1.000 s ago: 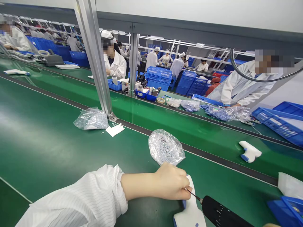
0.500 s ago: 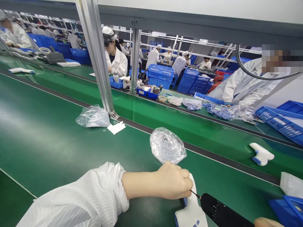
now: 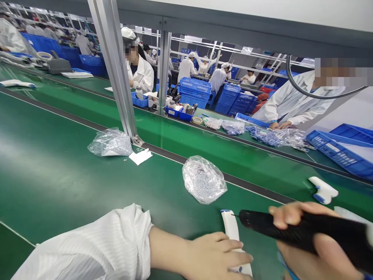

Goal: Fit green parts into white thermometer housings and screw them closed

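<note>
My left hand (image 3: 217, 256) lies over a white gun-shaped handheld device (image 3: 231, 225) with blue trim, like an infrared thermometer. Its fingers are spread across the body and curl over the far side; the thumb is hidden. The device's blue-tipped end points away from me. My right hand (image 3: 303, 233), slightly blurred, is wrapped round a black electric screwdriver (image 3: 262, 222). The thin bit points left and appears close to the device's far end; whether it touches cannot be made out. Beyond them lies an open clear bag of small screws (image 3: 203, 181).
Another screw bag (image 3: 112, 144) and a white paper scrap (image 3: 140, 156) lie by the metal post (image 3: 115, 74). Similar white devices (image 3: 323, 189) rest on the green belt (image 3: 163, 134). Across it, a person in white (image 3: 294, 99) works near bagged parts and blue crates (image 3: 340, 149).
The screwdriver has lifted off the device and swung up and right, bringing my right hand into view. My left hand has slid nearer me, its fingers spreading over the device, which has turned.
</note>
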{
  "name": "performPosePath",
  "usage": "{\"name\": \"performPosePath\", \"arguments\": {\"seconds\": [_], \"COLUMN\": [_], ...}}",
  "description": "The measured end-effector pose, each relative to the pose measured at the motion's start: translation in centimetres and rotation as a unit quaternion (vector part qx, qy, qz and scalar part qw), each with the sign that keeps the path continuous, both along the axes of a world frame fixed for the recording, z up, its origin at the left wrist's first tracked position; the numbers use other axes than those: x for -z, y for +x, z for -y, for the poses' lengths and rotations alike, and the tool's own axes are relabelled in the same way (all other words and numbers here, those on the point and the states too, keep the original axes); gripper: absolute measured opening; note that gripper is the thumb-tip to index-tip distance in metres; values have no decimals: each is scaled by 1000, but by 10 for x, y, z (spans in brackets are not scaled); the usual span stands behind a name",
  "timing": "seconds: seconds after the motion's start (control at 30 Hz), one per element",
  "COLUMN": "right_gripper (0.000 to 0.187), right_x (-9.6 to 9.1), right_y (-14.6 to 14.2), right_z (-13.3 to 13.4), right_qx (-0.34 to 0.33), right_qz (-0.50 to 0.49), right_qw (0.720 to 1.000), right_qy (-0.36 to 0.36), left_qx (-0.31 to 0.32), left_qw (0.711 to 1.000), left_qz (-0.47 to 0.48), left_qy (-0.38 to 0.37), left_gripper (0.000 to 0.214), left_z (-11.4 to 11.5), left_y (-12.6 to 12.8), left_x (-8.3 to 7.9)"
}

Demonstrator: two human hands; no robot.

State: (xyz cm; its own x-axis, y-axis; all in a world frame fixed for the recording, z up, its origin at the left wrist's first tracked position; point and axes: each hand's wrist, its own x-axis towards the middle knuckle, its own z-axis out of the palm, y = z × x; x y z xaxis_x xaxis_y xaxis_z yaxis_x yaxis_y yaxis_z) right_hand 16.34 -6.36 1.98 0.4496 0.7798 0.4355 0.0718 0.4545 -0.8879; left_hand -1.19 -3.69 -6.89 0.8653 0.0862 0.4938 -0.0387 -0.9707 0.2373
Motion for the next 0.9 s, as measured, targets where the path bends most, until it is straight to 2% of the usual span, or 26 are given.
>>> {"name": "performPosePath", "arguments": {"seconds": [0.07, 0.17, 0.27, 0.4, 0.7, 0.77, 0.9], "right_gripper": [33, 31, 29, 30, 24, 22, 22], "right_x": [-2, 5, 12, 13, 17, 18, 23], "right_y": [-13, -21, -22, -25, -19, -16, -11], "right_z": [-15, -31, -37, -39, -49, -53, -60], "right_qx": [-28, -39, -43, -47, -56, -64, -83], "right_qz": [-19, -10, -2, 15, 37, 35, 31], "right_qw": [999, 999, 999, 999, 997, 996, 994], "right_qy": [1, -5, -6, -7, -42, -53, -60], "left_qx": [24, 29, 28, 19, 24, 25, 15], "left_qw": [1000, 999, 997, 996, 991, 991, 995], "left_qz": [-8, -42, -68, -63, -94, -85, -56], "left_qy": [9, 20, 37, 55, 96, 100, 79], "left_gripper": [34, 40, 41, 41, 40, 41, 44], "left_z": [5, 5, 3, 3, -1, -1, 2], "left_y": [-5, -8, -7, -4, -5, -3, 3], "left_x": [4, 6, 7, 9, -11, -5, 20]}}
